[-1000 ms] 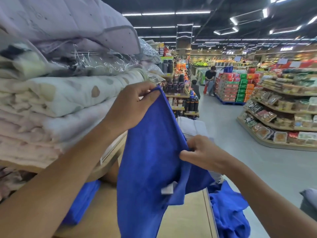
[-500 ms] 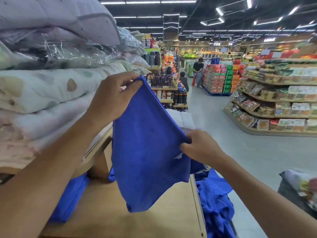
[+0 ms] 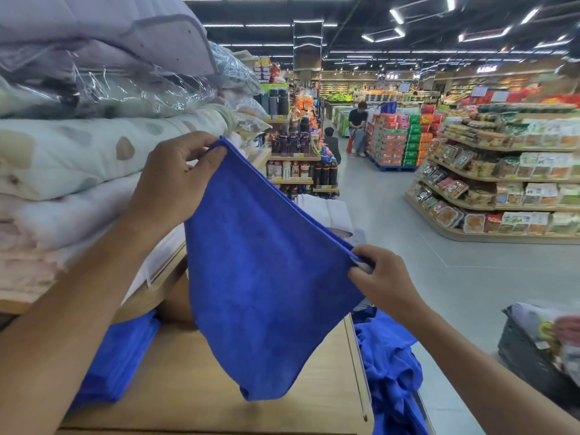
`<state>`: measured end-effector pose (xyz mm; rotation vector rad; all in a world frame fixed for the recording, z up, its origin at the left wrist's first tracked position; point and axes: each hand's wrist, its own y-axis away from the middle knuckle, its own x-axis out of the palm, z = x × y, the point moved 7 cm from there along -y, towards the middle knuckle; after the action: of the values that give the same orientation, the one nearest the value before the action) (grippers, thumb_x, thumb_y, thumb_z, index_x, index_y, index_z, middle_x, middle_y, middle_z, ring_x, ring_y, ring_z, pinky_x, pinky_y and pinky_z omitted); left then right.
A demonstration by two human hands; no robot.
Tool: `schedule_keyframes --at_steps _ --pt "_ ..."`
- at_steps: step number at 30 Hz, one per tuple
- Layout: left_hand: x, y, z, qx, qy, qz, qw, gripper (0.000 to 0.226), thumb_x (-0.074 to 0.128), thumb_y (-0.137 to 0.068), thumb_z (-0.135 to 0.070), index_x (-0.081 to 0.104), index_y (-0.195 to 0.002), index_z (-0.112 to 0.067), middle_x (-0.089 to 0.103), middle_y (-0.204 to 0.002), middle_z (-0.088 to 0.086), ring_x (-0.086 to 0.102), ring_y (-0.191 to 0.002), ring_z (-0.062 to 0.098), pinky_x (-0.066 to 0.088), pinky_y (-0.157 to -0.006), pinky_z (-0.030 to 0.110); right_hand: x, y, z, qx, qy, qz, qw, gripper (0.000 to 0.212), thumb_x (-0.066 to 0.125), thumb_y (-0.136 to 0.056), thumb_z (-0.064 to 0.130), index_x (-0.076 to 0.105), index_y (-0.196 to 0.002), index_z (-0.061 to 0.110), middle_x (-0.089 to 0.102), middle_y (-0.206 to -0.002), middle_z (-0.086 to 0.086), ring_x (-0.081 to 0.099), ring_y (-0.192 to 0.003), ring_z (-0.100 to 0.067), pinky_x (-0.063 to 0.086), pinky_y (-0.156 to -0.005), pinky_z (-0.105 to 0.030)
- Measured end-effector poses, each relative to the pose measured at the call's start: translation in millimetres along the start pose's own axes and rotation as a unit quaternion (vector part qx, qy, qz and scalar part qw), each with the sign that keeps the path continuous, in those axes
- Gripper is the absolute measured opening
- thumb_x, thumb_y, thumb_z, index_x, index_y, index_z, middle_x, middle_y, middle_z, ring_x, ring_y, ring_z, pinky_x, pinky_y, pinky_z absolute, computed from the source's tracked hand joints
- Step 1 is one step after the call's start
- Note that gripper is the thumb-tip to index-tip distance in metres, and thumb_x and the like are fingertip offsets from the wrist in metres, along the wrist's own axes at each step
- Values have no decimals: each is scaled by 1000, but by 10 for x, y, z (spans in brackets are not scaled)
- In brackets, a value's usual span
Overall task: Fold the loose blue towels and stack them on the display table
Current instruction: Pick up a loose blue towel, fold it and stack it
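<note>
- Left hand (image 3: pixel 169 186): fingers pinch the top corner of the blue terry towel (image 3: pixel 266 277).
- Right hand (image 3: pixel 387 279): fingers pinch the towel's other corner, above the pale wooden surface (image 3: pixel 188 397).

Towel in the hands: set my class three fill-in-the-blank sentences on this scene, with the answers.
The towel held up is ____ in colour.
The right hand pinches a corner ____ than the left hand does.
A loose pile of towels lies to the ____ of the table.
Answers: blue; lower; right.
</note>
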<state>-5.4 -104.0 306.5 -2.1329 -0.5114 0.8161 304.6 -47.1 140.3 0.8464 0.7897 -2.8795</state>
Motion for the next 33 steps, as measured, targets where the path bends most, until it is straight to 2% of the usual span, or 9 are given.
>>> schedule_keyframes --at_steps 3,6,9,11,14,19,25,30,33 --pt "-67 24 59 -13 2 -13 1000 12 58 -100 -32 69 -97 -30 69 -84 -7 60 -73 -4 45 -62 16 -111 -7 -126 21 -102 -27 994 33 66 -85 -3 66 -85 30 64 -72 20 55 -65 0 42 -61 -13" --pt "-128 33 84 -18 8 -35 999 11 58 -100 -29 68 -99 -30 67 -82 -15 60 -76 -12 44 -64 10 -157 21 -319 113 -217 -40 969 28 78 -89 13 70 -114 23 77 -93 4 70 -82 -11 60 -69 -28" --pt "-152 38 111 -27 14 -42 999 12 58 -100 -30 69 -100 -28 68 -81 -13 60 -75 -10 46 -68 15 -137 51 -456 181 -299 -31 936 15 71 -95 20 78 -106 13 79 -98 -7 71 -93 -25 62 -80 -34" --pt "-139 54 122 -30 14 -38 999 15 57 -100 -30 71 -101 -24 68 -82 -6 60 -75 -3 47 -69 23 -152 80 -508 216 -324 -34 920 26 66 -99 31 77 -104 8 78 -105 -11 72 -98 -26 60 -86 -38" --pt "-129 109 121 -34 31 -36 998 13 58 -100 -30 70 -97 -28 69 -80 -8 59 -73 -6 45 -65 18 -247 97 -520 224 -348 -40 910 33 60 -101 36 74 -101 6 77 -105 -13 71 -97 -24 55 -91 -42" --pt "-251 380 94 -63 91 -55 992 14 58 -96 -43 71 -90 -46 71 -80 -16 62 -78 3 49 -75 34 -511 115 -312 154 -390 -25 907 23 70 -85 27 82 -95 10 79 -101 -12 74 -89 -18 61 -75 -30" --pt "-693 980 104 -61 106 -135 983 22 59 -99 -52 72 -104 -35 75 -89 -12 64 -77 6 51 -63 22 -817 162 53 43 -380 41 923 51 91 -70 44 80 -109 12 77 -113 -10 74 -104 -20 58 -86 -26" --pt "-889 1685 468 -117 63 -158 978 21 51 -102 -55 66 -96 -42 63 -75 -22 55 -63 -4 42 -48 18 -614 332 63 48 -375 96 921 31 79 -75 44 83 -98 24 80 -104 3 75 -98 -11 60 -82 -25" --pt "-863 2217 787 -174 87 -118 974 24 53 -102 -53 68 -100 -36 63 -72 -17 53 -56 -2 40 -45 18 -267 525 -161 107 -335 142 925 32 73 -75 38 84 -97 18 79 -103 -5 75 -94 -17 61 -77 -28"
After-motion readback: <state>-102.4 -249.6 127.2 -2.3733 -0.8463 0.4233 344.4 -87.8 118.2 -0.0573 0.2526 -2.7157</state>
